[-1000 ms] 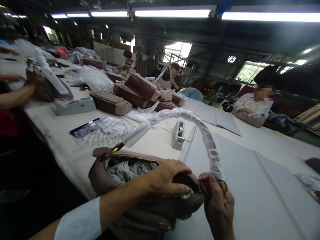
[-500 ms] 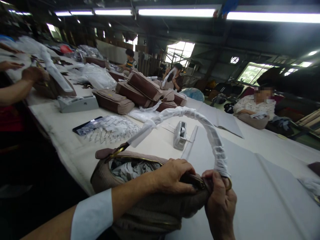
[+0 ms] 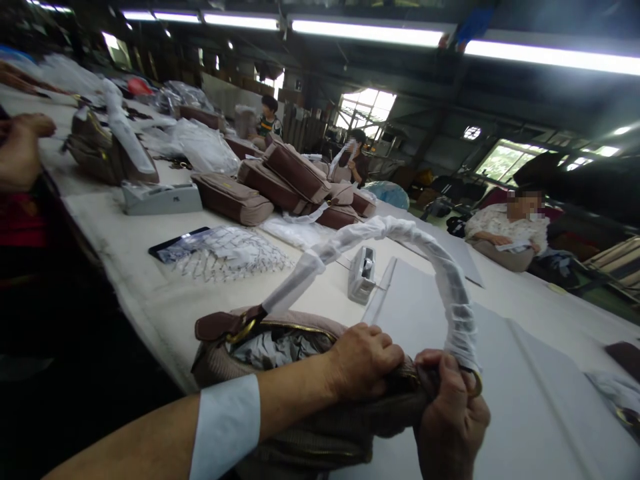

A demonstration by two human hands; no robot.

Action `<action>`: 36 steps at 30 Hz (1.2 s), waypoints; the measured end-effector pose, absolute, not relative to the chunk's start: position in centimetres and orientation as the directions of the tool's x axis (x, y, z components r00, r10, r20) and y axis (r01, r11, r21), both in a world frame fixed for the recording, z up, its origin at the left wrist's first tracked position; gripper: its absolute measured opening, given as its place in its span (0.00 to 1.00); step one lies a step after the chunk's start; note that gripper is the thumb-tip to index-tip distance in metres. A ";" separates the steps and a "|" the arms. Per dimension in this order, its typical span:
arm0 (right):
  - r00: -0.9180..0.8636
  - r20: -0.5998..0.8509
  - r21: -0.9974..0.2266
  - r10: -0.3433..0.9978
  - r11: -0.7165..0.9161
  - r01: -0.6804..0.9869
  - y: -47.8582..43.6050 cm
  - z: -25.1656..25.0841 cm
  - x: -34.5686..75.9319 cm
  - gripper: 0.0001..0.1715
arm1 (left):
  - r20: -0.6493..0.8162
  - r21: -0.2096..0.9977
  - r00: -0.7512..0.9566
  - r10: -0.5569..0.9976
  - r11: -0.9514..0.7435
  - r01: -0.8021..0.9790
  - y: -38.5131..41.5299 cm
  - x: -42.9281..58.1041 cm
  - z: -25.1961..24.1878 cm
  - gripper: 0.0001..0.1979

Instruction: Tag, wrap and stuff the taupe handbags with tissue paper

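Handbag point(image 3: 310, 437) at the near edge of the table point(image 3: 150, 280): my left hand point(image 3: 365, 363) clamps curled fingers over its open rim, apparently steadying it, while my right hand point(image 3: 450, 413) pinches the ring point(image 3: 475, 385) below the wrapped handle point(image 3: 400, 233).

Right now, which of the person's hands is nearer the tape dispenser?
Left. The left hand, on the handbag, lies straight before the tape dispenser; the right hand is lower and further right.

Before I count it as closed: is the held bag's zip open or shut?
Open on the left: the bag gapes, showing grey paper inside. The left hand covers the rest.
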State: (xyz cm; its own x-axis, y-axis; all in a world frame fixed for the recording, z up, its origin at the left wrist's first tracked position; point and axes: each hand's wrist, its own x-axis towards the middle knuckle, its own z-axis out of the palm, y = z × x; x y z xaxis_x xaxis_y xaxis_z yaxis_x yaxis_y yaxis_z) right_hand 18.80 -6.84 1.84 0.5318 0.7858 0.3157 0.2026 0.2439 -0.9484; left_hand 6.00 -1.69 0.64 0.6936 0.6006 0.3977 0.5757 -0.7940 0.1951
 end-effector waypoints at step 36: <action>-0.044 0.696 -0.519 0.716 0.545 0.659 -6.1 0.4 21.1 0.14 | -0.015 0.998 0.432 0.902 -0.012 0.058 -5.8 5.0 4.7 0.10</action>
State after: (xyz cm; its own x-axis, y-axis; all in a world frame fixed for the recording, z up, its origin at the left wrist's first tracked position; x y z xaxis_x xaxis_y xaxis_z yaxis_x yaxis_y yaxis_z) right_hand 21.09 -6.08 0.39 -0.0436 0.7165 0.6963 0.6586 0.5447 -0.5192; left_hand 5.01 -5.82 4.73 0.4321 0.9017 -0.0148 0.0585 -0.0116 0.9982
